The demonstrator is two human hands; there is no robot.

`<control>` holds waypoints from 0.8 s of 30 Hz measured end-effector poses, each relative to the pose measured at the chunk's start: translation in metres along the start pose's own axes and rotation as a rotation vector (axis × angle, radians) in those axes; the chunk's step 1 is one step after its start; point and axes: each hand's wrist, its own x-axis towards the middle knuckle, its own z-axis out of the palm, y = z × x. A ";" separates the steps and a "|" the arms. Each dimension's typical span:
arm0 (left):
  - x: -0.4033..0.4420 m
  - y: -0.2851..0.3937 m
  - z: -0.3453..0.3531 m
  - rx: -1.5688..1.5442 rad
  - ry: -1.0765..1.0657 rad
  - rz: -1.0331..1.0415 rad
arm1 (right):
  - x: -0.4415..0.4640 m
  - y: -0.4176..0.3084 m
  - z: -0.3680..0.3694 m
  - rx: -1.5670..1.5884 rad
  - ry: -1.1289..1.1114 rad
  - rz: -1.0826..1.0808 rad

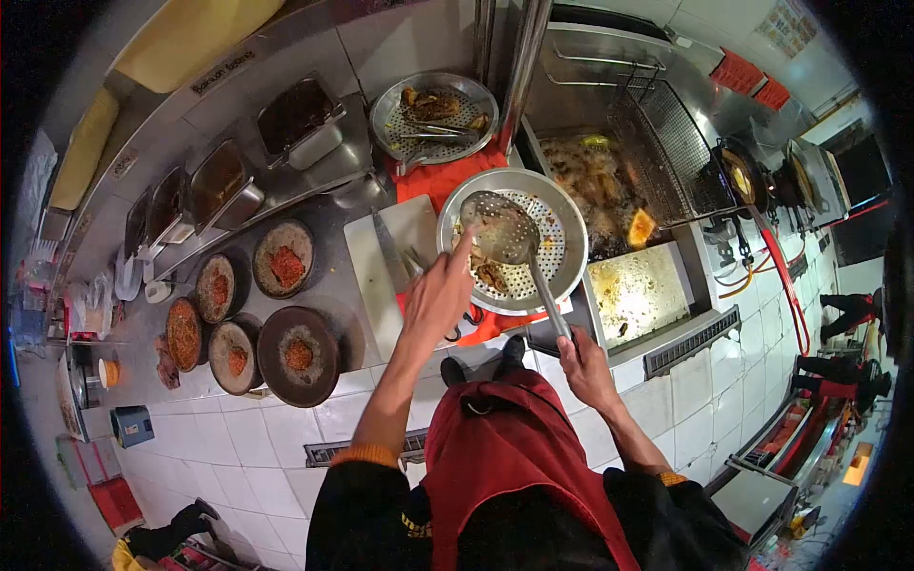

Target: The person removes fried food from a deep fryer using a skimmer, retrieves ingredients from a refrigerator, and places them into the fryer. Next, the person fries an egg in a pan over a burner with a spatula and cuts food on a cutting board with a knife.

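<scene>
Metal skimmer (500, 228) is lying tilted across the inside of a perforated steel colander (564, 221), its round bowl showing dull grey-brown, pierced with small holes, and its long plain handle running down over the rim toward the wearer. Brown fried bits (490, 275) are resting in the colander beside and below the skimmer bowl; the bare base around them is shining pale. Right hand (583, 366) is grasping the handle near its end, fingers wrapping it, forearm angling in from lower right. Left hand (441, 293) is reaching up from lower left, index finger extending to the near edge of the skimmer bowl; whether the fingertip is touching, cannot tell. Its other fingers are mostly hiding, so cannot tell if they are grasping anything. Colander is sitting partly over a red cloth (465, 177), just beside a white cutting board (411, 225) with a knife (388, 247) lying on it. To the right, oil is bubbling in a fryer (636, 290); to the left, 5 bowls of red-orange paste are standing on the counter.
</scene>
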 end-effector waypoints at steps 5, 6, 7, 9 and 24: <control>0.048 -0.014 0.034 0.286 -0.077 0.224 | -0.002 -0.007 -0.001 -0.035 0.067 -0.041; 0.043 -0.017 0.040 0.303 -0.103 0.236 | -0.002 -0.016 -0.004 -0.059 0.078 -0.032; 0.040 -0.021 0.045 0.321 -0.123 0.246 | 0.001 -0.020 -0.007 -0.084 0.090 -0.028; 0.034 -0.031 0.052 0.323 -0.089 0.271 | 0.003 -0.017 -0.005 -0.089 0.102 -0.045; -0.032 -0.031 0.023 -0.028 0.545 -0.085 | 0.010 -0.016 0.008 -0.280 0.186 -0.144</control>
